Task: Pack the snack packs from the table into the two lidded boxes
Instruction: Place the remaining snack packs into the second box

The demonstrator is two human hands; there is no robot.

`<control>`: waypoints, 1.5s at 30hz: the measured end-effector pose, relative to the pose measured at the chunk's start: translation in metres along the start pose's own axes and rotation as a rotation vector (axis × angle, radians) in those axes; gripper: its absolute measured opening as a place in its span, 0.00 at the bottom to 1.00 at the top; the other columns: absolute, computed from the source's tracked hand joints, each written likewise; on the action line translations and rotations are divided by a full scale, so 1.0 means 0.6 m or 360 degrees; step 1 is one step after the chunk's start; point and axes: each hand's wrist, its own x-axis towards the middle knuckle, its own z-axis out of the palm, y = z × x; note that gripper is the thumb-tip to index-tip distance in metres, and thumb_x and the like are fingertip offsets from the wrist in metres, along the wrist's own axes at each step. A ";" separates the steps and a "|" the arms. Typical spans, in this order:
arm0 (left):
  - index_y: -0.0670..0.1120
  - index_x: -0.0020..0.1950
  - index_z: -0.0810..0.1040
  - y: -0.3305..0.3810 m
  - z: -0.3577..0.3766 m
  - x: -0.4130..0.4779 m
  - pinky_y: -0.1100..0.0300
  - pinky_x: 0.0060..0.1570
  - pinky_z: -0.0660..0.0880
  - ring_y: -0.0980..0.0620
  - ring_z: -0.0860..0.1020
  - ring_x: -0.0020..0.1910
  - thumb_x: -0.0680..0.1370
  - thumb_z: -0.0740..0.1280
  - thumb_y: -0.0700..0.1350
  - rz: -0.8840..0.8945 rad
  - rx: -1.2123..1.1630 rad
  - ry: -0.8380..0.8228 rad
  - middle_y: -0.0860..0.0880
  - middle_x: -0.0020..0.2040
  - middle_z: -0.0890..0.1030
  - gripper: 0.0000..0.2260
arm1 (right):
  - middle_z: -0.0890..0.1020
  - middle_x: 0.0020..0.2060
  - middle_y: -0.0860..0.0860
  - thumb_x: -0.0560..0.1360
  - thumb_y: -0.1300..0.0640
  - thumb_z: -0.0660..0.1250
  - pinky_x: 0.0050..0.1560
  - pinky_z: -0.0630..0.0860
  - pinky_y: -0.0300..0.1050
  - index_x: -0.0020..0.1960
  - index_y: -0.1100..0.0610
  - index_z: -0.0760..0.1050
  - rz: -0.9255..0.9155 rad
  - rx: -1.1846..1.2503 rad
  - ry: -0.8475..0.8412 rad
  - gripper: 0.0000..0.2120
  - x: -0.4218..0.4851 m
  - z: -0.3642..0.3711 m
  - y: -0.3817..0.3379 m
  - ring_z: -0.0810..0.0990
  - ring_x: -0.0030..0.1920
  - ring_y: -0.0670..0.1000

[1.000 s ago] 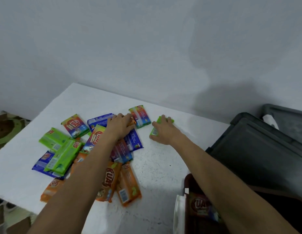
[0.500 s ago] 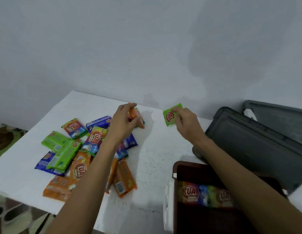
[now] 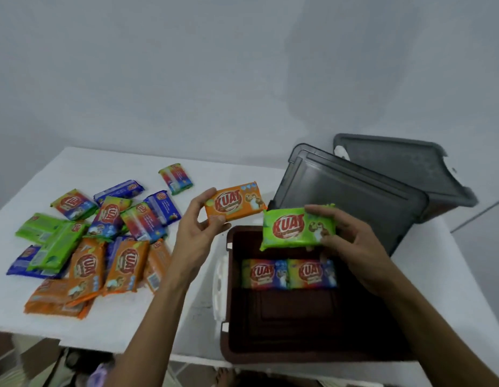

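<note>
Right, the two snack packs I'm carrying both read "KUAT" in red letters. The orange pack point(image 3: 234, 204) sits in my left hand point(image 3: 198, 236), thumb on the near edge and fingers curled round the far end, held above the bench point(image 3: 125, 328) just left of the brown box point(image 3: 284, 311). The green pack point(image 3: 297, 229) is pinched at its right end by my right hand point(image 3: 354, 247), fingers curled over the top, and it hangs over the far edge of the open box. So both hands are closed on a pack, one each.

Inside the box, two multicoloured packs point(image 3: 263, 273) lie side by side against the far wall, "KUAT" showing on each; the floor in front of them is bare. A white latch point(image 3: 220, 286) sits on the box's left side.

To the left on the bench lies the loose heap of packs point(image 3: 103, 238): orange ones nearest me, green ones at the left, blue and multicoloured ones behind, several overlapping, with one multicoloured pack point(image 3: 175, 178) apart at the back. A grey lid point(image 3: 348, 196) leans behind the brown box, and a second grey piece point(image 3: 404, 169) sits beyond it; box or lid, I cannot tell.
</note>
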 end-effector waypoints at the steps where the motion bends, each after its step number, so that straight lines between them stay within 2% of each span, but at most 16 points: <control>1: 0.49 0.70 0.70 -0.003 0.004 -0.007 0.63 0.46 0.79 0.55 0.82 0.52 0.80 0.64 0.36 -0.0004 0.0034 -0.0013 0.51 0.61 0.78 0.19 | 0.83 0.56 0.50 0.76 0.74 0.62 0.45 0.83 0.50 0.62 0.51 0.79 0.0086 0.0035 -0.0080 0.23 -0.011 0.002 0.011 0.84 0.50 0.54; 4: 0.49 0.71 0.69 -0.007 0.011 -0.021 0.64 0.45 0.79 0.59 0.82 0.50 0.80 0.64 0.37 -0.0021 0.0090 -0.0012 0.57 0.58 0.78 0.20 | 0.83 0.57 0.54 0.76 0.74 0.63 0.55 0.81 0.51 0.62 0.55 0.77 0.0298 0.0044 -0.0320 0.21 -0.029 0.024 0.047 0.82 0.57 0.52; 8: 0.50 0.71 0.69 -0.006 0.013 -0.026 0.65 0.47 0.79 0.61 0.81 0.51 0.80 0.65 0.38 -0.0006 0.0173 -0.0020 0.58 0.58 0.77 0.20 | 0.81 0.58 0.55 0.76 0.70 0.66 0.57 0.80 0.53 0.59 0.51 0.78 0.0442 -0.0199 -0.0353 0.18 -0.016 0.061 0.100 0.82 0.56 0.50; 11: 0.52 0.71 0.68 -0.005 0.013 -0.027 0.67 0.47 0.78 0.61 0.81 0.53 0.80 0.64 0.41 -0.0012 0.0252 -0.0050 0.56 0.60 0.76 0.20 | 0.80 0.59 0.60 0.78 0.67 0.64 0.51 0.82 0.53 0.58 0.49 0.77 0.0536 -0.0304 -0.0291 0.15 0.002 0.076 0.116 0.86 0.46 0.52; 14: 0.52 0.72 0.67 -0.005 0.013 -0.028 0.70 0.45 0.77 0.64 0.80 0.52 0.81 0.64 0.41 -0.0007 0.0283 -0.0080 0.57 0.59 0.75 0.20 | 0.80 0.54 0.60 0.79 0.61 0.63 0.46 0.83 0.46 0.65 0.48 0.74 0.0398 -0.1024 -0.0348 0.16 0.006 0.073 0.130 0.85 0.37 0.49; 17: 0.53 0.71 0.67 -0.004 0.013 -0.029 0.71 0.45 0.76 0.65 0.80 0.52 0.81 0.63 0.39 -0.0006 0.0300 -0.0103 0.57 0.59 0.75 0.20 | 0.80 0.57 0.59 0.79 0.56 0.62 0.51 0.76 0.48 0.69 0.44 0.70 0.0254 -0.1446 -0.0439 0.19 -0.002 0.076 0.134 0.81 0.53 0.59; 20: 0.55 0.70 0.68 -0.001 0.016 -0.032 0.71 0.44 0.76 0.62 0.80 0.53 0.80 0.64 0.39 0.0013 0.0308 -0.0130 0.53 0.60 0.75 0.20 | 0.80 0.56 0.54 0.80 0.49 0.60 0.51 0.76 0.51 0.70 0.43 0.68 0.0044 -0.1755 -0.0457 0.18 -0.005 0.071 0.119 0.80 0.55 0.58; 22: 0.57 0.69 0.67 0.004 0.021 -0.036 0.69 0.44 0.77 0.57 0.80 0.54 0.80 0.64 0.40 0.0021 0.0325 -0.0175 0.53 0.61 0.75 0.20 | 0.81 0.48 0.49 0.80 0.49 0.61 0.46 0.77 0.47 0.65 0.45 0.71 -0.0098 -0.1530 -0.0193 0.13 -0.006 0.060 0.100 0.82 0.49 0.52; 24: 0.57 0.70 0.68 0.006 0.032 -0.042 0.65 0.48 0.78 0.54 0.79 0.56 0.80 0.64 0.40 0.0033 0.0295 -0.0271 0.52 0.61 0.76 0.21 | 0.80 0.41 0.48 0.79 0.55 0.64 0.44 0.78 0.47 0.59 0.48 0.72 -0.0083 -0.0849 0.0106 0.09 -0.008 0.049 0.079 0.81 0.43 0.49; 27: 0.54 0.71 0.68 0.006 0.063 -0.052 0.57 0.54 0.79 0.52 0.79 0.59 0.79 0.66 0.40 0.0022 0.0275 -0.0494 0.50 0.61 0.77 0.22 | 0.82 0.50 0.57 0.79 0.63 0.64 0.50 0.82 0.50 0.61 0.49 0.71 0.0145 0.0311 0.0099 0.14 -0.012 0.034 0.048 0.84 0.50 0.57; 29: 0.53 0.72 0.67 0.003 0.084 -0.059 0.54 0.57 0.79 0.52 0.78 0.60 0.79 0.66 0.41 0.0046 0.0350 -0.0619 0.49 0.64 0.75 0.22 | 0.81 0.53 0.59 0.78 0.67 0.64 0.52 0.82 0.51 0.62 0.57 0.73 0.0226 0.0537 0.0048 0.14 -0.019 0.022 0.041 0.83 0.55 0.58; 33: 0.54 0.74 0.65 -0.020 0.095 -0.054 0.53 0.68 0.69 0.54 0.67 0.70 0.79 0.65 0.53 0.0462 0.1243 -0.0664 0.52 0.74 0.65 0.24 | 0.81 0.54 0.59 0.77 0.68 0.65 0.50 0.83 0.50 0.58 0.61 0.77 0.0365 0.0459 0.0125 0.11 -0.046 -0.026 0.048 0.83 0.55 0.57; 36: 0.52 0.72 0.68 -0.039 0.079 -0.052 0.47 0.66 0.65 0.46 0.65 0.71 0.78 0.59 0.57 0.0676 0.1711 -0.0400 0.47 0.75 0.63 0.24 | 0.80 0.55 0.56 0.77 0.67 0.66 0.47 0.83 0.47 0.57 0.56 0.78 0.0454 0.0081 0.0158 0.11 -0.068 -0.057 0.056 0.83 0.54 0.55; 41: 0.48 0.69 0.73 -0.061 0.061 -0.043 0.44 0.64 0.68 0.41 0.69 0.67 0.76 0.62 0.49 0.0646 0.1822 -0.0261 0.43 0.70 0.70 0.21 | 0.76 0.58 0.52 0.76 0.67 0.66 0.47 0.84 0.49 0.55 0.51 0.75 0.0578 -0.0568 0.0210 0.14 -0.054 -0.046 0.098 0.79 0.57 0.53; 43: 0.47 0.69 0.73 -0.064 0.059 -0.040 0.45 0.64 0.67 0.42 0.69 0.67 0.76 0.62 0.47 0.0637 0.1790 -0.0271 0.43 0.70 0.70 0.21 | 0.75 0.56 0.51 0.76 0.66 0.66 0.44 0.82 0.43 0.56 0.52 0.73 0.0549 -0.0743 0.0166 0.13 -0.040 -0.034 0.110 0.78 0.55 0.52; 45: 0.47 0.69 0.74 -0.064 0.059 -0.040 0.46 0.65 0.67 0.42 0.69 0.67 0.76 0.62 0.46 0.0642 0.1774 -0.0270 0.43 0.70 0.70 0.21 | 0.74 0.52 0.50 0.78 0.63 0.64 0.36 0.75 0.35 0.58 0.54 0.72 0.0445 -0.1031 0.0115 0.10 -0.031 -0.028 0.113 0.76 0.50 0.50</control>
